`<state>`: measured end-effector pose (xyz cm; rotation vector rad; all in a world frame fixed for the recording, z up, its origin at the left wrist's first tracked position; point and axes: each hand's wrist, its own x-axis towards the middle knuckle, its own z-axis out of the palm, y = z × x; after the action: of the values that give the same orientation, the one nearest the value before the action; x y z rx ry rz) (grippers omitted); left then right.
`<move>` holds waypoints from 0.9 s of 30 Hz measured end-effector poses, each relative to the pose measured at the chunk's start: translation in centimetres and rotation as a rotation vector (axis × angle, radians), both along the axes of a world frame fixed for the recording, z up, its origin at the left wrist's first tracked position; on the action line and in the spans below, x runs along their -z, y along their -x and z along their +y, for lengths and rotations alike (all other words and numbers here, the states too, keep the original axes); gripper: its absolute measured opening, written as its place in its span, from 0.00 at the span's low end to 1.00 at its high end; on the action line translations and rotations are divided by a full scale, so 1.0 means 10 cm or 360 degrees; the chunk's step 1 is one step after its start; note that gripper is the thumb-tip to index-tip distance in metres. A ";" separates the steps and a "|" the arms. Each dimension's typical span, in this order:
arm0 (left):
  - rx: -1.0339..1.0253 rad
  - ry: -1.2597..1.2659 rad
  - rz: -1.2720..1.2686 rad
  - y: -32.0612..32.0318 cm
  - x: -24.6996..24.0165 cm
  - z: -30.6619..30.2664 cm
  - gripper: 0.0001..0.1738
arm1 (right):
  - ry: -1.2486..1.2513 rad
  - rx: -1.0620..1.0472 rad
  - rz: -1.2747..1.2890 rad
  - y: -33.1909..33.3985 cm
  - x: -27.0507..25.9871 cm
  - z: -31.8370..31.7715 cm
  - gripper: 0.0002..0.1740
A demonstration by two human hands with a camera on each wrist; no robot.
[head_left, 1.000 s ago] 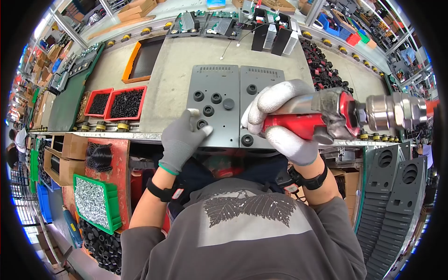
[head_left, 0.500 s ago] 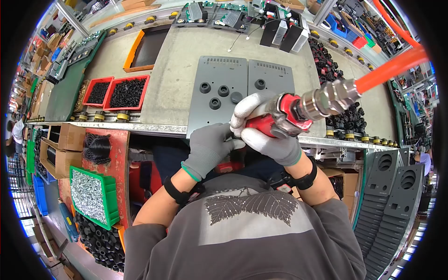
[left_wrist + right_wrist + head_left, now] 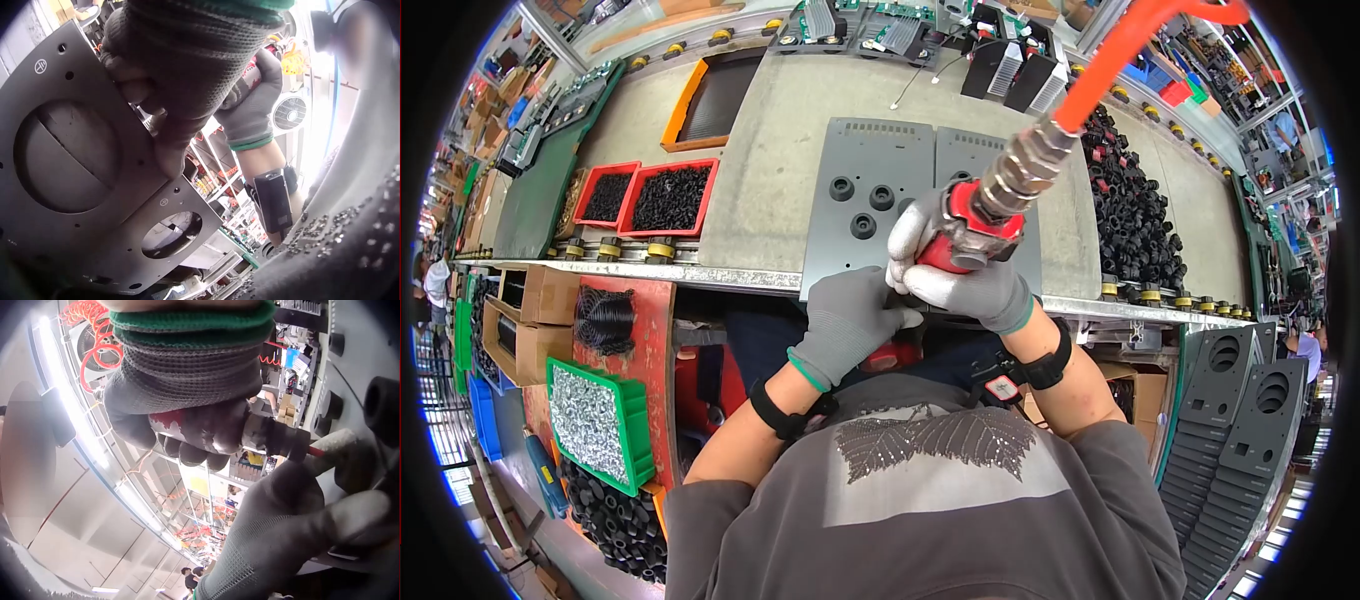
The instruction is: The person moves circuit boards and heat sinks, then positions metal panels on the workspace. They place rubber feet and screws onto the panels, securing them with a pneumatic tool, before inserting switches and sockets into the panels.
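My gloved right hand (image 3: 970, 285) grips a red air screwdriver (image 3: 945, 252), its metal hose fitting slanting up and back. In the right wrist view the driver's red-tipped bit (image 3: 317, 451) reaches to the fingers of my left hand (image 3: 269, 528). That left hand, at the front edge of the left grey metal panel (image 3: 825, 235), pinches a dark rubber foot (image 3: 353, 467) between finger and thumb. Several black rubber feet (image 3: 863, 226) stand on this panel. A second grey panel (image 3: 970, 145) lies alongside, partly hidden by the right hand. Large round openings show in the panels' undersides (image 3: 81, 231).
An orange hose (image 3: 1105, 75) rises from the driver. Red bins (image 3: 668, 228) of small black parts stand left; a heap of black parts (image 3: 1140, 215) lies right. Circuit boards and heatsinks (image 3: 1005, 65) sit at the back. A green bin (image 3: 640, 440) of screws is at lower left.
My left hand has moved right along the panel's front edge, and the front-left foot is gone from its earlier spot. My right hand has brought the screwdriver left and tilted it upright.
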<state>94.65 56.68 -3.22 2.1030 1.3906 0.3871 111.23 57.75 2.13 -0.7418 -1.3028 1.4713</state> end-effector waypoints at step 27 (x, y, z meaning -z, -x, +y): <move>0.0100 0.1783 -0.2015 -0.06 -0.27 0.18 0.17 | -0.0693 0.0145 0.0160 -0.28 -0.64 -0.19 0.18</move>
<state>95.30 58.52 -0.49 0.6497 0.4849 0.5660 114.07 55.87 8.54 -0.4280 -1.4269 1.0842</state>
